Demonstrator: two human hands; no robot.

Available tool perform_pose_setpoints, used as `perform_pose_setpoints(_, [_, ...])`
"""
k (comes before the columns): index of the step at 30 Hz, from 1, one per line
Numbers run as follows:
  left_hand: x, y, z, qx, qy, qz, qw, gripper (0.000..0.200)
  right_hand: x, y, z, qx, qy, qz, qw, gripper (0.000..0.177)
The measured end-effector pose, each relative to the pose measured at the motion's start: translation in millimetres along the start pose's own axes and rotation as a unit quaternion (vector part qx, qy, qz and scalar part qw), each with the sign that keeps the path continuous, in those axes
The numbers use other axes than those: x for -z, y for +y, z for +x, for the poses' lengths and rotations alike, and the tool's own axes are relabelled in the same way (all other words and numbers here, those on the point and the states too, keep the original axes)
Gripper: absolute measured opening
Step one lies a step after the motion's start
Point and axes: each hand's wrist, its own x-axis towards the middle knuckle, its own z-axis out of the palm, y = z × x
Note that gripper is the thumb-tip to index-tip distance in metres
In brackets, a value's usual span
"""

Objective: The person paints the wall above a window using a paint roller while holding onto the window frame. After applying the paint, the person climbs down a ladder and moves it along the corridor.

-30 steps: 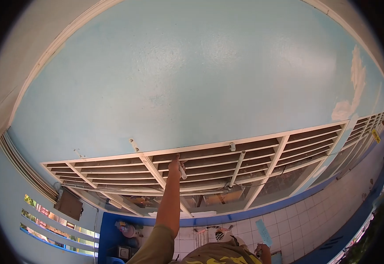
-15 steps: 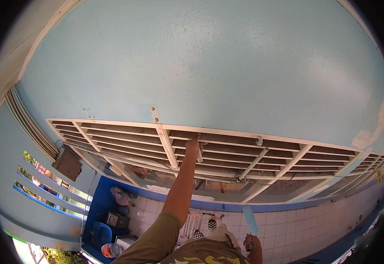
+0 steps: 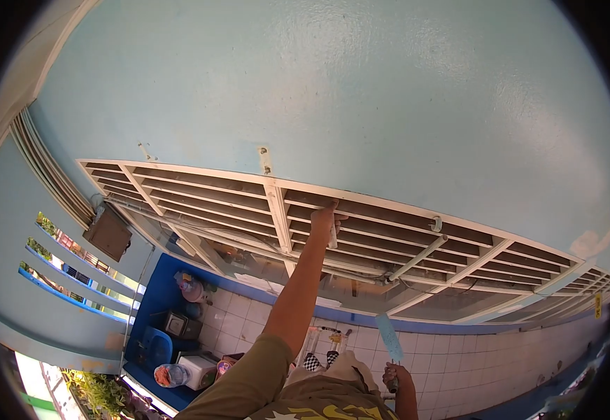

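Observation:
My left hand [image 3: 329,215] is raised to the white slatted vent frame [image 3: 275,203], its fingers wrapped over one of the slats below the pale blue wall [image 3: 333,98]. Low on the right, my right hand [image 3: 397,378] grips the dark handle of a paint roller. The roller's light blue sleeve [image 3: 389,336] points up and to the left, apart from the wall. Checkered shoes [image 3: 312,361] show below me on a white ladder [image 3: 310,343].
A brown box [image 3: 107,236] hangs on the left wall beside bundled pipes [image 3: 53,168]. A pipe [image 3: 418,257] crosses the slats. Below left are a blue basin [image 3: 157,346] and several containers. White floor tiles [image 3: 452,357] run right.
The view has shifted, so the vent frame sits higher at left and both hands appear slightly changed in place. My left hand stays on the slats and the roller remains in my right hand.

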Motion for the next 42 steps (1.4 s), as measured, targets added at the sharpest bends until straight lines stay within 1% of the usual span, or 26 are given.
perform_pose_setpoints(1, [0.5, -0.6, 1.8, 0.003, -0.004, 0.001, 1.0, 0.033, -4.3, -0.3, 3.2, 0.013, 0.004, -0.024, 1.0, 0.027])
perform_pose_setpoints(6, [-1.0, 8.2, -10.0, 0.014, -0.018, 0.001, 1.0, 0.03, -14.8, -2.3, 23.9, -0.013, 0.001, -0.038, 0.999, 0.023])
perform_pose_setpoints(7, [-2.4, 9.6, -11.8, 0.016, -0.004, 0.022, 1.0, 0.03, -14.6, -3.0, 28.9, -0.01, -0.007, -0.045, 0.999, 0.023])
perform_pose_setpoints(8, [0.9, 4.0, -0.7, 0.031, -0.009, 0.009, 0.999, 0.031, -16.1, -0.1, 29.0, -0.009, -0.012, -0.049, 0.999, 0.023])
perform_pose_setpoints(9, [2.1, 3.4, -2.1, 0.026, -0.028, -0.001, 0.999, 0.034, -19.3, 2.9, 28.1, -0.009, 0.0, -0.055, 0.998, 0.024])
perform_pose_setpoints(11, [-0.2, 6.2, -5.4, 0.03, -0.016, 0.016, 0.999, 0.037, -27.6, 5.3, 26.9, -0.002, 0.009, -0.067, 0.998, 0.025])
perform_pose_setpoints(12, [-0.9, 6.8, -6.6, 0.032, -0.013, 0.017, 0.999, 0.035, -27.4, 8.5, 26.7, 0.003, 0.006, -0.071, 0.997, 0.025])
perform_pose_setpoints(13, [0.5, 6.2, -6.6, 0.028, -0.025, 0.012, 0.999, 0.033, -23.7, 11.2, 29.4, -0.003, 0.016, -0.063, 0.998, 0.025])
perform_pose_setpoints(15, [-0.5, 5.4, -6.3, 0.018, -0.025, 0.01, 0.999, 0.026, -22.0, 13.0, 34.5, 0.011, 0.021, -0.084, 0.996, 0.026])
perform_pose_setpoints(17, [-1.3, 4.3, -6.9, 0.009, -0.017, 0.013, 1.0, 0.021, -21.5, 13.8, 35.8, 0.002, 0.027, -0.087, 0.996, 0.027])
perform_pose_setpoints(22, [-2.5, 4.5, -7.6, -0.008, -0.017, 0.025, 1.0, 0.022, -12.6, 11.9, 57.2, -0.015, 0.008, -0.094, 0.995, 0.028])
perform_pose_setpoints(24, [-1.3, 1.0, -5.4, -0.024, -0.022, 0.019, 0.999, 0.023, -5.4, 12.1, 68.1, -0.031, -0.023, -0.096, 0.995, 0.029])
perform_pose_setpoints(25, [0.2, -1.5, -3.8, -0.034, -0.03, 0.018, 0.999, 0.024, -2.2, 13.5, 74.6, -0.034, -0.019, -0.096, 0.995, 0.029])
perform_pose_setpoints(27, [2.0, -6.6, -0.7, -0.057, -0.031, 0.008, 0.998, 0.028, -0.1, 14.4, 86.6, -0.014, 0.029, -0.095, 0.995, 0.029])
perform_pose_setpoints(29, [2.1, -10.3, 2.1, -0.077, -0.031, -0.003, 0.997, 0.032, -1.2, 15.2, 94.0, -0.016, 0.029, -0.106, 0.994, 0.029])
perform_pose_setpoints(34, [3.1, -14.6, 4.3, -0.108, -0.045, -0.024, 0.993, 0.029, 11.7, 13.4, 129.6, -0.041, 0.039, -0.123, 0.991, 0.03])
perform_pose_setpoints(36, [2.7, -16.1, 5.9, -0.123, -0.056, -0.031, 0.99, 0.031, 13.5, 11.5, 145.2, -0.065, 0.04, -0.157, 0.985, 0.031])
perform_pose_setpoints(38, [0.1, -15.1, 5.3, -0.124, -0.043, -0.03, 0.991, 0.033, 7.1, 9.1, 158.8, -0.073, 0.046, -0.188, 0.978, 0.03])
perform_pose_setpoints(40, [0.9, -16.3, 5.6, -0.14, -0.057, -0.034, 0.988, 0.034, -11.5, 8.4, 167.3, -0.083, 0.054, -0.221, 0.97, 0.028])
perform_pose_setpoints(42, [3.3, -17.9, 5.1, -0.149, -0.062, -0.031, 0.986, 0.035, -32.8, 7.9, 176.9, -0.043, 0.095, -0.306, 0.946, 0.025])
